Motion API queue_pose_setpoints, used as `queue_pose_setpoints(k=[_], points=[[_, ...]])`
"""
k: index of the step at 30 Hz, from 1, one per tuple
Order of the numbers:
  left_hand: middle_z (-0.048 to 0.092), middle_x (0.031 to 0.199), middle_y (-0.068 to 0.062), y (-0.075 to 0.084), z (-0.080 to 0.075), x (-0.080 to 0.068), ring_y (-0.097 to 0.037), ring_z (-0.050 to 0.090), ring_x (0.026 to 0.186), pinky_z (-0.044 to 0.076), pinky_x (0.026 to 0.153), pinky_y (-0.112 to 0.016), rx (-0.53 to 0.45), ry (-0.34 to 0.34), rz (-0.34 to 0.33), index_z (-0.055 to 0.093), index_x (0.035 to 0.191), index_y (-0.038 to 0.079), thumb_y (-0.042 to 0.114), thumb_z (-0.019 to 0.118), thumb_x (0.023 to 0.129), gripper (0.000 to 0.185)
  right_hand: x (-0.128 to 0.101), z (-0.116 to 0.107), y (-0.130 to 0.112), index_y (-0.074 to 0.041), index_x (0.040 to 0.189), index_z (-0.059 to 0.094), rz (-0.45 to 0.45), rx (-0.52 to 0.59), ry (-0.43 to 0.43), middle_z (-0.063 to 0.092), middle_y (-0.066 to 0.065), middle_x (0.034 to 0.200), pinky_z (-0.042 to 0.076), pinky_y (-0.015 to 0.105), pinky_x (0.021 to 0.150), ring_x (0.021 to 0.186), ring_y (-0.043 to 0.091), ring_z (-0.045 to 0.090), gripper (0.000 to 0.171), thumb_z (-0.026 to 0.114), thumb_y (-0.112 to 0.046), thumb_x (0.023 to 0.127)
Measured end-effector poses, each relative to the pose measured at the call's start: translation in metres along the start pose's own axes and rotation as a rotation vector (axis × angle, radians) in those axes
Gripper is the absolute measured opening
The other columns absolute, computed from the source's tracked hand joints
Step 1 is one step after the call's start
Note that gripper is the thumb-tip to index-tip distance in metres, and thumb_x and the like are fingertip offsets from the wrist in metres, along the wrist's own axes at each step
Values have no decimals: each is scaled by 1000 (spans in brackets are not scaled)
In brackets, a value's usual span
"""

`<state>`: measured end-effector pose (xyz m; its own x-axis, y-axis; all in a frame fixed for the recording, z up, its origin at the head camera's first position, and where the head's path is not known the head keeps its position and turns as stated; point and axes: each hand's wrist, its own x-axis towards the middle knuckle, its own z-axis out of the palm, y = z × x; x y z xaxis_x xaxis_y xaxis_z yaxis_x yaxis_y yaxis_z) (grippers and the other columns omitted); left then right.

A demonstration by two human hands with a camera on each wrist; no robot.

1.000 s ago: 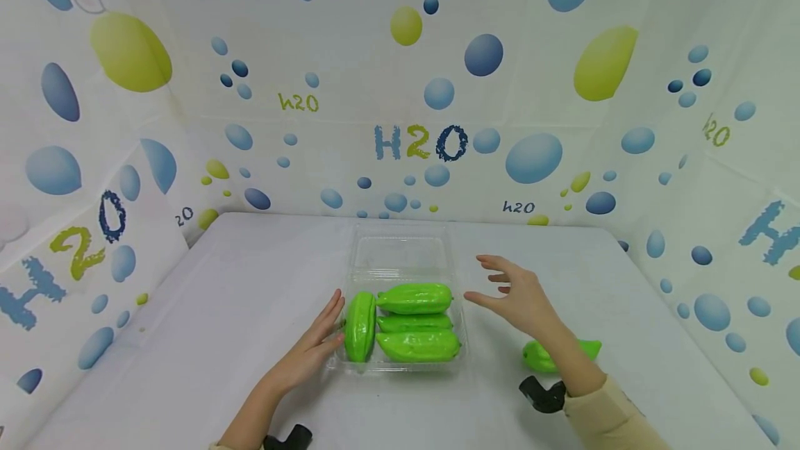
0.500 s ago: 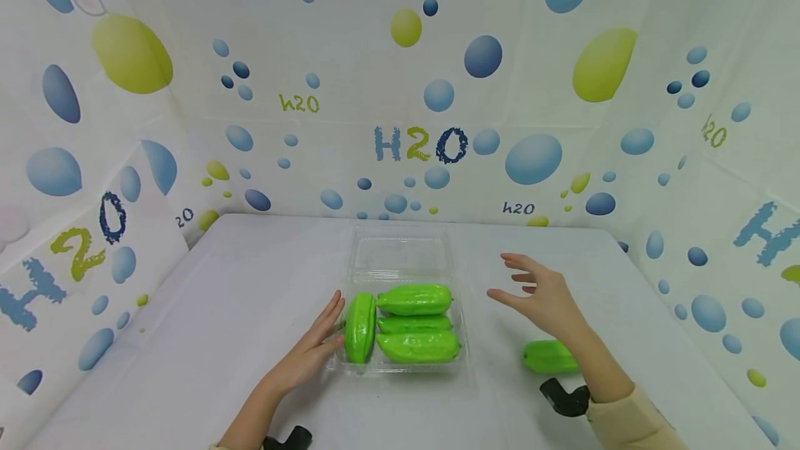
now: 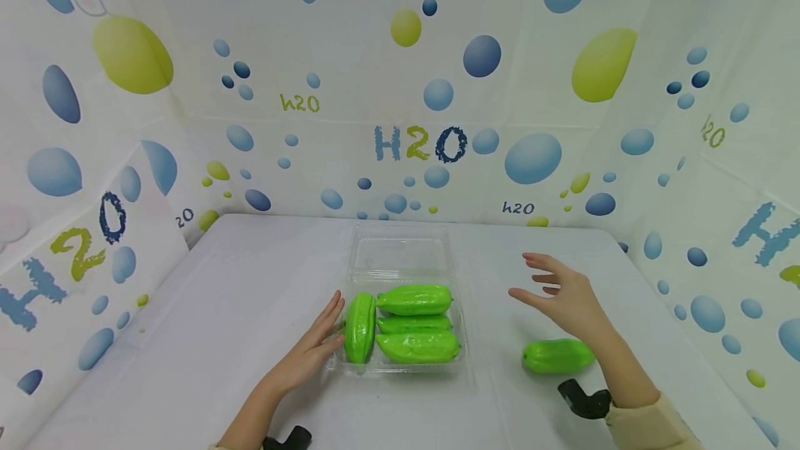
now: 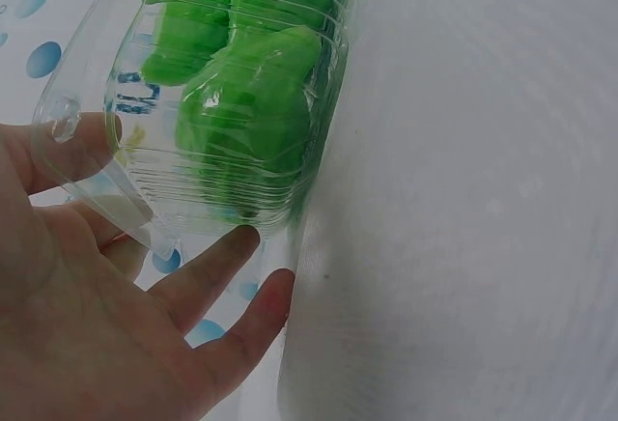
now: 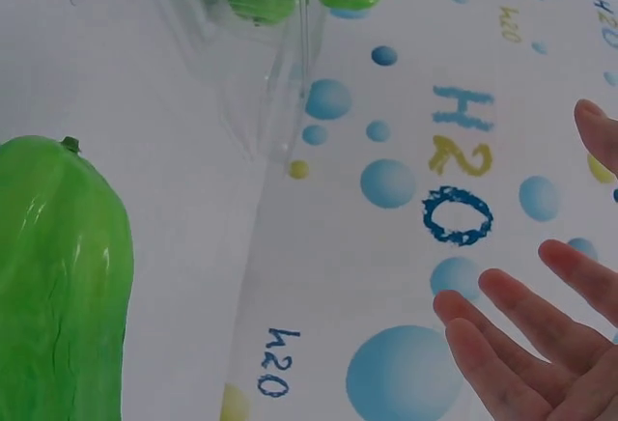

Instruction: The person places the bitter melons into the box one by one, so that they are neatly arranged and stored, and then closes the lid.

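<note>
Loose green fruit (image 3: 557,355) is lying on white table (image 3: 219,311), nearest, right of clear clamshell tray (image 3: 459,339). Looks glossy, probably slick and light; best gripped round thick middle, not tapered ends. Right hand (image 3: 565,297) is being held just above and behind it, fingers spread, nothing pinched. Left hand (image 3: 312,347) is being pressed flat against tray's left wall, fingers straight. Tray is thin, flexy, already holding four fruits.
</note>
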<state>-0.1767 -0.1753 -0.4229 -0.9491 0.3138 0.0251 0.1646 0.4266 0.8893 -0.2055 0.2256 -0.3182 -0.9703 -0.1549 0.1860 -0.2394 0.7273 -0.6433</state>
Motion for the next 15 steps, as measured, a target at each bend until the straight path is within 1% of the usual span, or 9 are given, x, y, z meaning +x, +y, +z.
queue_pose_setpoints(k=[5, 15], points=[[-1, 153, -3, 1, 0, 0, -36, 21, 134, 14, 103, -61, -13, -2, -7, 12, 147, 7, 17, 43, 96, 61, -3, -5, 5, -13, 132, 46, 8, -6, -9, 53, 16, 126, 47, 47, 85, 107, 34, 56, 69, 69, -48, 77], [-1, 153, -1, 1, 1, -1, -37, 24, 133, 14, 103, -61, 3, 8, -8, 13, 147, 9, 17, 43, 96, 60, -9, -15, 19, -15, 132, 46, -4, -7, -36, 51, 13, 129, 47, 46, 85, 108, 32, 56, 67, 69, -46, 77]])
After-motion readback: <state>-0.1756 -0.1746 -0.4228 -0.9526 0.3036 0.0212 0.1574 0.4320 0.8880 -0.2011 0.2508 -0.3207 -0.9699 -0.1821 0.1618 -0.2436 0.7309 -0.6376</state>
